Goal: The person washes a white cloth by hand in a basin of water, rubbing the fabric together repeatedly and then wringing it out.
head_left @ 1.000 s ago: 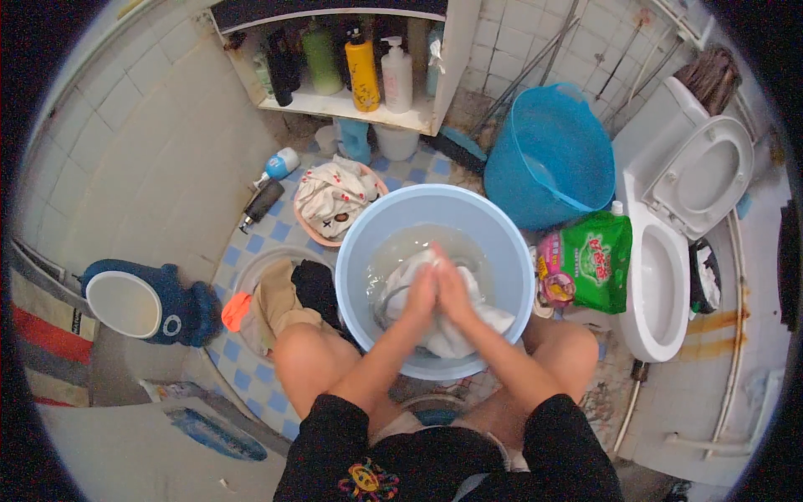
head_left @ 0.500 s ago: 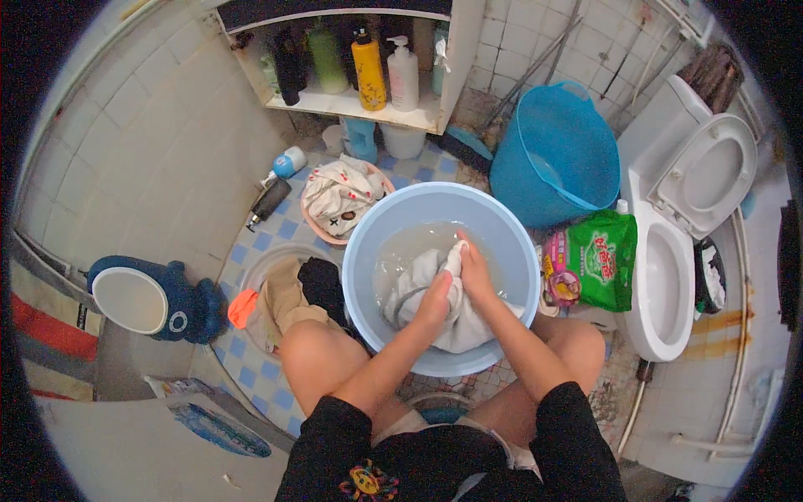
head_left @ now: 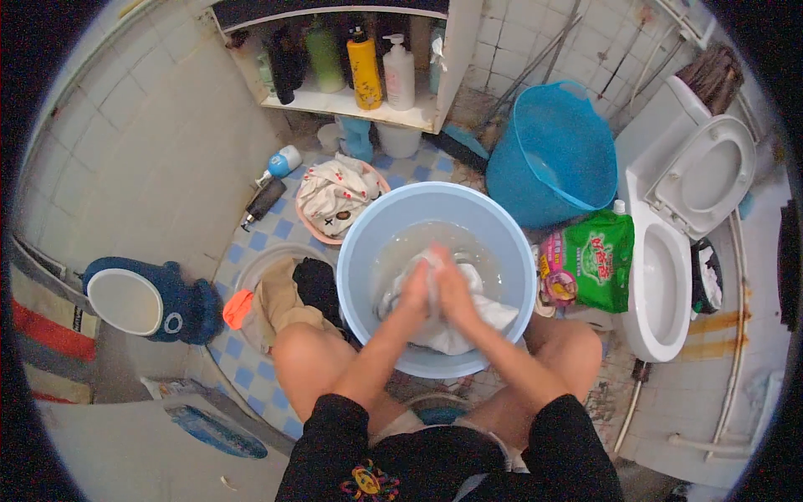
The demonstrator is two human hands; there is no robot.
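A light blue basin (head_left: 355, 243) stands between my knees with cloudy water (head_left: 447, 236) in it. In the basin lies a wet white garment (head_left: 493, 311), bunched up and partly out of the water. My left hand (head_left: 416, 289) and my right hand (head_left: 452, 293) are close together over the basin's middle, with a fold of the garment pressed between them. Motion smears the fingers, and the gripped fold is mostly hidden by them.
Left of the basin are a pink basin (head_left: 306, 219) of printed white cloth and a tub holding tan clothes (head_left: 284, 293) and black cloth. A tall blue bucket (head_left: 523, 167), a green detergent pouch (head_left: 604, 261) and a toilet (head_left: 661, 289) stand right. Shelved bottles (head_left: 365, 74) are behind.
Both hands have shifted slightly left and now blur with motion. The garment's fold between them has changed shape, and more of it lies bunched to the right.
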